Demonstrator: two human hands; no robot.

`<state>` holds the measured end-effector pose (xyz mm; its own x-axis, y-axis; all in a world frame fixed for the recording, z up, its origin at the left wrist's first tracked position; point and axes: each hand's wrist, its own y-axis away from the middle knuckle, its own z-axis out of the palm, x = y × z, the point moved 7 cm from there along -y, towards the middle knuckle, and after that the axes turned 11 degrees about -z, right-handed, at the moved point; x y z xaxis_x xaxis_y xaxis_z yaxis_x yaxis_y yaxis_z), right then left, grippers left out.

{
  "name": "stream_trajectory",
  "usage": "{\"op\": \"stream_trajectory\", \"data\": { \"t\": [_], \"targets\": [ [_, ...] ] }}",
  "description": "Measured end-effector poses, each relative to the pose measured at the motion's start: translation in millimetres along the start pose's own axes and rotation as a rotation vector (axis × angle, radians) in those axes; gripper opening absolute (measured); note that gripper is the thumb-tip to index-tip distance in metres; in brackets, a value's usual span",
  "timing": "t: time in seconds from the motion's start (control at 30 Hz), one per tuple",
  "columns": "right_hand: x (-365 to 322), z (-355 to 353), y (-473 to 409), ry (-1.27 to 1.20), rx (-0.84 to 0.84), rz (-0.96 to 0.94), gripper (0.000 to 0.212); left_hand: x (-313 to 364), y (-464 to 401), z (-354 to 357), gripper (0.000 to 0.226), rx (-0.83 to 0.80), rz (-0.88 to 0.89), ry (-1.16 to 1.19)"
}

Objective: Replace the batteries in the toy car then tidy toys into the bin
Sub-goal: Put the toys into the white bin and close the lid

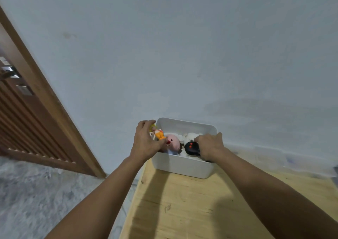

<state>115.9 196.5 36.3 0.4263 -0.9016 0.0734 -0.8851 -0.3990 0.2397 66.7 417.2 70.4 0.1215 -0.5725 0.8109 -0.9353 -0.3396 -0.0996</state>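
Note:
A white plastic bin [182,164] stands at the far left corner of the wooden table [192,206], against the wall. Inside it lie a pink plush toy [172,142], a white plush toy [190,136] and a black toy with red buttons [191,147]. My left hand [146,142] is over the bin's left rim and holds a small orange and yellow figure [159,133] in its fingers. My right hand [210,145] is over the bin's right side, fingers curled on the black toy; part of that toy is hidden under the hand.
A pale wall rises right behind the bin. The table's left edge runs close to the bin, with grey floor [45,193] below it. A brown wooden door [27,114] with a metal handle [9,72] stands at the left.

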Motion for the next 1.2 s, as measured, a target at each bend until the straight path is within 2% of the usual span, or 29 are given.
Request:
{"op": "stream_trajectory", "data": {
  "t": [0.1,0.27,0.33,0.43,0.5,0.8,0.93,1.0,1.07,1.13,1.2],
  "targets": [
    [1,14,-4,0.033,-0.087,-0.052,0.034,0,-6,1,0.071,0.011,0.001,-0.006],
    [-1,16,-6,0.043,-0.128,-0.096,0.026,2,-14,2,0.070,0.012,-0.013,-0.020],
    [-3,12,-7,0.070,-0.123,-0.099,0.032,0,-18,4,0.070,0.005,-0.017,-0.031],
    [-8,10,-5,0.178,-0.060,-0.138,0.026,-2,-19,9,0.071,-0.014,-0.032,-0.041],
    [10,21,-12,0.203,-0.072,-0.115,0.022,1,-32,38,0.073,-0.078,-0.051,-0.070],
    [12,20,-10,0.285,-0.051,-0.004,0.021,-5,-36,41,0.079,-0.096,-0.079,-0.101],
    [-4,6,-16,0.119,0.035,-0.053,0.024,-13,-40,34,0.078,-0.064,-0.111,-0.069],
    [-20,3,-24,-0.135,0.071,-0.124,0.026,-15,-40,33,0.079,-0.056,-0.117,-0.065],
    [-36,11,-30,-0.347,0.006,-0.187,0.027,-16,-41,32,0.078,-0.047,-0.120,-0.059],
    [-46,20,-34,-0.375,-0.062,-0.223,0.022,-15,-43,30,0.077,-0.033,-0.113,-0.046],
    [-47,25,-39,-0.358,-0.058,-0.204,0.018,-14,-45,25,0.076,-0.008,-0.094,-0.039]
  ]
}}
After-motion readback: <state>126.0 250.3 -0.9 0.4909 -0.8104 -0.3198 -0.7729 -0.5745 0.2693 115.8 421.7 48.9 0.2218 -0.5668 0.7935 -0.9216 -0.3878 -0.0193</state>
